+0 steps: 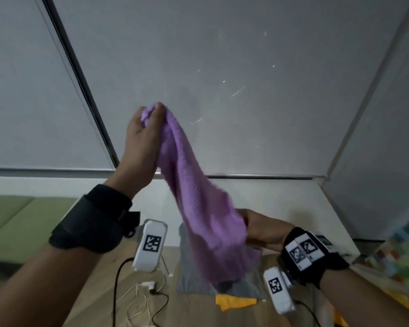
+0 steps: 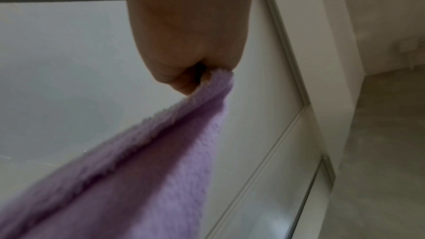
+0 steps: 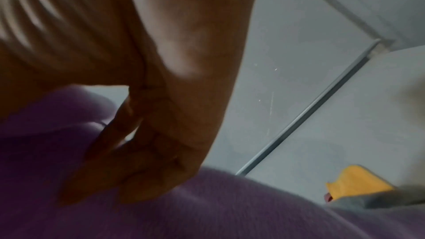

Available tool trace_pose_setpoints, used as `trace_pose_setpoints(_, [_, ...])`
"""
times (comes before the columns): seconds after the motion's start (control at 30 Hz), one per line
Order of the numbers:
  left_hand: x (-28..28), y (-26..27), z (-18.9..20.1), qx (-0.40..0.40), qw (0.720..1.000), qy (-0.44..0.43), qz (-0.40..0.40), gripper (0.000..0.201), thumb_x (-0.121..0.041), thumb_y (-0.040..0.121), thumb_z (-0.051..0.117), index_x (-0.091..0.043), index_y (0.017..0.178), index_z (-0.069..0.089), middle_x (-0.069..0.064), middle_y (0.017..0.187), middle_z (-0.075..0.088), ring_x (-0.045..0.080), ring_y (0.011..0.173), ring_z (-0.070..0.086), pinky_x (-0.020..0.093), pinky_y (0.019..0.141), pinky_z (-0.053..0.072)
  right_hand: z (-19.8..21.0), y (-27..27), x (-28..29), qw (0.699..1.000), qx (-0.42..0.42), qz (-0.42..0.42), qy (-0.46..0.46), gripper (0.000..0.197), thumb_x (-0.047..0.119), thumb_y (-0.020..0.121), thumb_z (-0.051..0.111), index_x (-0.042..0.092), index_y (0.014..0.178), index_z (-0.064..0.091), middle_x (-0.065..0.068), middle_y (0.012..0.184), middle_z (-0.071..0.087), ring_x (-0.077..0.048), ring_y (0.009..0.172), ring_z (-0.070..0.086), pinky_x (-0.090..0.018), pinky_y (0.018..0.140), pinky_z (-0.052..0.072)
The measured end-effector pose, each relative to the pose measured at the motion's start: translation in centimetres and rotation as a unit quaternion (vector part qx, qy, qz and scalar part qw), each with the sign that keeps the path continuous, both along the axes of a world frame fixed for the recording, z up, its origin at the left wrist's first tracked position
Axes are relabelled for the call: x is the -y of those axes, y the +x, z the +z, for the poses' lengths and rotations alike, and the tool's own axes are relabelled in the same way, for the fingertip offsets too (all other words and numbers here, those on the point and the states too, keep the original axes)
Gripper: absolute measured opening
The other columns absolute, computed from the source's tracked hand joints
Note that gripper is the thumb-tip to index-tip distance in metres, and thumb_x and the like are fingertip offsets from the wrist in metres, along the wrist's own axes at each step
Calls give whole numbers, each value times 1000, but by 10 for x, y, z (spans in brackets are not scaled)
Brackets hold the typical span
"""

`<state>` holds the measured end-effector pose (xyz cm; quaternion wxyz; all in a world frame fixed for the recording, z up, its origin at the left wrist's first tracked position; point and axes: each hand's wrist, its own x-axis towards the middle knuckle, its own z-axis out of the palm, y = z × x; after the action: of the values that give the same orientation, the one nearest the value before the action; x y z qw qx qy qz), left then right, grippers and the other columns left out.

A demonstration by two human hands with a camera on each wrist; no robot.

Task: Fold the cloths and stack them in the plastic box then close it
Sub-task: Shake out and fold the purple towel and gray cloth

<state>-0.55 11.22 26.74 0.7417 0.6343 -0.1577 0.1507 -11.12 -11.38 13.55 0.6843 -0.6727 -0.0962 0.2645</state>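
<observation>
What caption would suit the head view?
Left hand lifts a purple cloth by one corner while the right hand holds it lower down.

Dim, flat indoor light; motion-blurred right wrist view, wide-angle distortion

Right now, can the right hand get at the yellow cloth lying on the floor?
Probably not at once. The right hand is busy at the lower part of the purple cloth, which the left hand holds up. The yellow cloth lies below, partly under the grey cloth; its near edge looks uncovered.
</observation>
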Motion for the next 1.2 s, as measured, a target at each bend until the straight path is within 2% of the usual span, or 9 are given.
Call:
trace_pose_setpoints(0.1, [11,1,3,-19,1000,-3,-12,20,-31,98,55,-18,85,49,4,77,50,19,76,49,34,68,44,-6,8,-22,993,40,58,-96,70,-12,69,78,12,131,56,-4,125,66,-19,119,60,-33,98,50])
trace_pose_setpoints(0.23, [19,8,15,-23,999,-33,-18,20,-32,96,57,-18,85,47,5,77,49,22,79,47,40,71,41,-14,12,-38,969,67,82,-225,94,27,51,98,27,132,52,15,120,66,-1,115,59,-23,93,52])
trace_pose_setpoints(0.43, [13,21,29,10,1000,-26,5,21,-33,92,59,-21,81,46,5,79,45,18,78,43,35,68,40,3,36,-57,994,34,-105,-1,4,15,88,68,15,90,72,-10,93,73,-16,86,62,-31,82,50])
trace_pose_setpoints(0.53, [5,30,26,28,998,6,52,26,-35,94,59,-24,75,45,-6,69,46,9,68,45,29,61,39,42,59,-54,975,58,-203,65,44,28,90,62,-4,120,62,-34,125,58,-34,109,60,-45,98,44])
trace_pose_setpoints(0.77, [1,44,10,8,996,59,62,25,-38,101,45,-26,80,41,-6,67,41,4,51,41,24,45,36,131,92,-38,957,135,-243,85,24,22,103,48,9,120,60,-7,110,69,-10,100,65,-16,81,51])
trace_pose_setpoints(0.87, [9,46,2,-110,993,35,0,23,-44,103,33,-24,97,41,2,79,48,11,57,52,28,50,48,145,88,-31,958,135,-226,116,25,13,98,57,2,120,59,-13,116,67,-17,106,64,-24,94,52])
trace_pose_setpoints(0.97, [9,51,-15,-185,982,36,-2,33,-50,102,31,-20,115,39,12,111,55,22,95,63,45,84,54,149,78,-18,981,141,-130,44,50,-2,80,75,-9,126,56,-22,122,66,-31,115,64,-42,105,48])
trace_pose_setpoints(1.07, [-2,54,-19,-115,987,109,-3,29,-48,102,37,-20,98,43,6,90,52,15,71,57,35,65,53,147,75,3,973,174,-152,24,68,-17,67,74,0,130,54,-18,122,66,-30,114,65,-45,104,48])
trace_pose_setpoints(1.2, [-5,36,-32,-240,958,-3,-158,67,-75,90,31,-21,95,70,5,95,70,21,87,67,33,73,52,123,81,15,937,136,-315,66,30,-8,87,60,5,113,63,-18,109,70,-30,105,67,-36,92,55])
